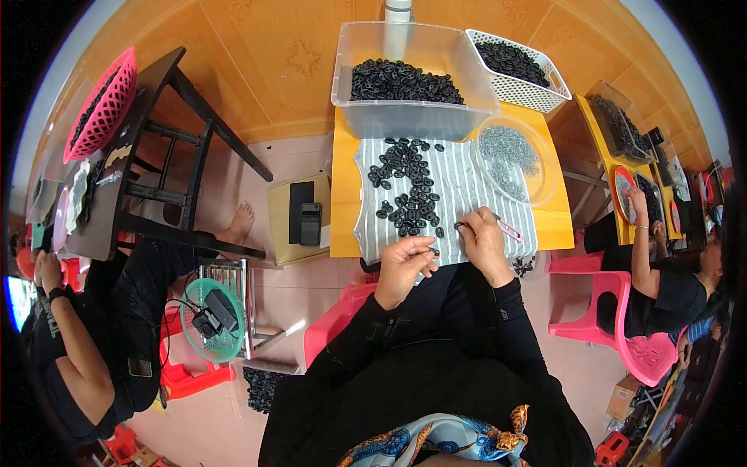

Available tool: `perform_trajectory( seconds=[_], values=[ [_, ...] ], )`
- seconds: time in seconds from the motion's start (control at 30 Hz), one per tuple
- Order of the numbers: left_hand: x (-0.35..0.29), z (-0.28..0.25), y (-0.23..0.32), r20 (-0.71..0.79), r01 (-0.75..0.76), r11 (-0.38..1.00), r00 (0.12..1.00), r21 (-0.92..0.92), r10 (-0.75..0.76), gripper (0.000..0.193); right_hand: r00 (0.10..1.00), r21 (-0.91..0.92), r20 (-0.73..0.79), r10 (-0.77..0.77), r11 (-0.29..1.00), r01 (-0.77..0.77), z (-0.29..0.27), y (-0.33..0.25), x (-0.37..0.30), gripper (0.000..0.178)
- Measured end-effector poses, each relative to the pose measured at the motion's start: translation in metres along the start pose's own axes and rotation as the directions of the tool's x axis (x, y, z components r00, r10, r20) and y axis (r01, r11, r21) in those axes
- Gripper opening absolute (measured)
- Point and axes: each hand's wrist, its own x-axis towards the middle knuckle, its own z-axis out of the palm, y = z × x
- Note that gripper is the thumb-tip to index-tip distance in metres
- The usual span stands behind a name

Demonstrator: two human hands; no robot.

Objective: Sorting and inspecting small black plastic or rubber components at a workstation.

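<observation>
My left hand [405, 268] is closed in a pinch near the cloth's front edge, with a small dark piece [435, 252] at its fingertips. Just to its right, my right hand [484, 243] has its thumb and fingers closed on a small black part [461, 226], mostly covered. Ahead of both hands, loose black oval parts [416, 198] with holes are spread over a grey-and-white striped cloth [459, 175]. A pink-edged hand tool [510, 229] lies beside my right hand, partly hidden by it. Small silvery metal pieces [506, 156] fill a clear round tray [542, 191].
A clear plastic bin [416, 121] of black parts stands at the back of the yellow table [556, 226]. Behind it to the right is a white perforated basket [556, 89]. Co-workers sit at left and right. A green basket [210, 349] with black devices stands lower left.
</observation>
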Motion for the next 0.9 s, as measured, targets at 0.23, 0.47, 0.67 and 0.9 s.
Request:
perform_trajectory(
  seconds=[0.23, 0.47, 0.67, 0.9],
  values=[
    [0.000, -0.001, -0.006, 0.028, -0.009, 1.000, 1.000, 0.014, 0.009, 0.024, 0.904, 0.566, 0.232, 0.358, 0.707, -0.425, 0.009, 0.012, -0.020, 0.010],
    [0.000, -0.004, -0.007, 0.010, -0.008, 1.000, 1.000, 0.022, 0.008, 0.025, 0.988, 0.231, -0.068, 0.137, 0.966, -0.118, 0.006, -0.005, -0.013, 0.009],
    [0.000, -0.004, -0.008, 0.008, -0.006, 0.999, 1.000, 0.032, 0.006, 0.025, 0.999, 0.010, -0.031, -0.004, 1.000, 0.005, 0.013, -0.016, -0.013, 0.012],
    [-0.001, 0.000, -0.003, 0.010, -0.003, 0.999, 1.000, 0.048, 0.002, 0.028, 0.930, 0.737, 0.189, 0.315, 0.580, -0.347, 0.015, -0.016, -0.023, 0.007]
  ],
)
